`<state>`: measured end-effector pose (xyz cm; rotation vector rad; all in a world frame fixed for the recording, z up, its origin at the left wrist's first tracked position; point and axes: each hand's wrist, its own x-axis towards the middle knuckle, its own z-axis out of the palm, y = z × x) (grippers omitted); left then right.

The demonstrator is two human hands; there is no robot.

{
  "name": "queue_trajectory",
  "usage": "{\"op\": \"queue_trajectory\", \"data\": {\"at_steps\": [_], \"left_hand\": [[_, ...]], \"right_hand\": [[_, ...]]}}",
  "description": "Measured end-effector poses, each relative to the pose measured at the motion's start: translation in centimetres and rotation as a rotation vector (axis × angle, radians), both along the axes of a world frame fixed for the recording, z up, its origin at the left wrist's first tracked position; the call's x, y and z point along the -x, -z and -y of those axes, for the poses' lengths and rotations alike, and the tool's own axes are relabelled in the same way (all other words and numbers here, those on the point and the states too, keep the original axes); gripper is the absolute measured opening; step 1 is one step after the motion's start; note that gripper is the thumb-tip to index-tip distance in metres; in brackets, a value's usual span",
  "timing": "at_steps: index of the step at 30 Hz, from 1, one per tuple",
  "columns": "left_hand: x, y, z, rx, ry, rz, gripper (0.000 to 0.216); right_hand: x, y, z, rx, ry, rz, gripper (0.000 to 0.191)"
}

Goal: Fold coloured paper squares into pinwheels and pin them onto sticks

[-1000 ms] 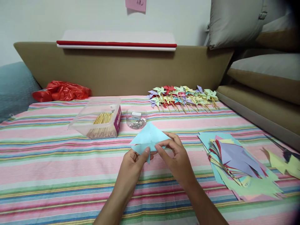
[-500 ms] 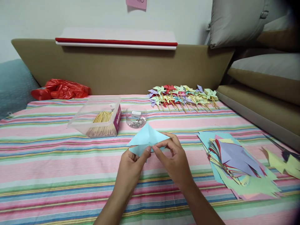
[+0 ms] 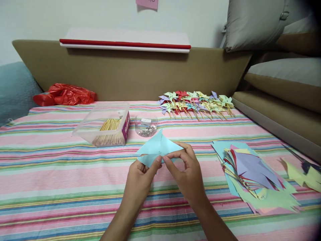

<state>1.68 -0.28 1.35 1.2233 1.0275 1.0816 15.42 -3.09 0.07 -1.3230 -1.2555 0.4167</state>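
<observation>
An open box [image 3: 125, 127] groups sticks [image 3: 110, 125], presumably for easy reach. The left hand [image 3: 139, 175] pinches the blue paper [image 3: 154, 145], raised before the tub [image 3: 137, 126]; the right hand [image 3: 187, 164] pinches its right part, 2 grips apparently steadying it. Stacked sheets [image 3: 254, 167] lie right, probably kept aside.

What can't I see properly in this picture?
In the head view:
- Part of the left hand: hidden behind the blue paper.
- Writing on the pink note: cut off by the top edge.
- Print on the white box: too small to read.
- End of the yellow paper: cut off by the right edge.
</observation>
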Motion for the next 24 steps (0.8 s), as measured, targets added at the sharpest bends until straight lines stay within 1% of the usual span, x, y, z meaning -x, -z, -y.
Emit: {"op": "queue_trajectory", "data": {"at_steps": [9,11,13,14,15,16,18,20,21,22,24], "left_hand": [[0.1,0.3,0.0,-0.026,-0.004,-0.014,0.022],[0.1,0.4,0.1,-0.024,-0.017,0.0,0.023],[0.2,0.4,0.1,-0.009,-0.019,0.001,0.026],[0.3,0.3,0.1,0.0,-0.013,0.0,0.027],[0.3,0.2,0.1,0.012,0.002,-0.001,0.027],[0.4,0.0,0.1,0.026,0.029,0.003,0.028],[0.5,-0.5,0.1,0.06,0.111,0.028,0.03],[0.5,-0.9,0.1,0.086,0.2,0.062,0.034],[0.6,-1.0,0.1,0.092,0.24,0.073,0.036],[0.7,-1.1,0.0,0.092,0.272,0.077,0.038],[0.9,-0.9,-0.1,0.085,0.321,0.06,0.043]], "right_hand": [[0.5,0.0,0.1,-0.043,0.013,0.008,0.009],[0.5,0.1,0.0,-0.091,0.014,-0.103,0.014],[0.2,-0.2,-0.1,-0.119,0.03,-0.326,0.025],[-0.1,-0.4,-0.2,-0.093,0.032,-0.441,0.028],[-0.6,-0.7,-0.2,-0.03,0.001,-0.533,0.029],[-1.1,-1.0,-0.2,0.06,-0.07,-0.595,0.031],[-2.2,-1.7,0.1,0.257,-0.291,-0.64,0.038],[-3.1,-2.1,0.4,0.394,-0.492,-0.638,0.04],[-3.3,-2.2,0.5,0.437,-0.545,-0.634,0.038],[-3.5,-2.2,0.6,0.469,-0.567,-0.627,0.036],[-3.6,-2.0,0.8,0.519,-0.579,-0.607,0.033]]}}
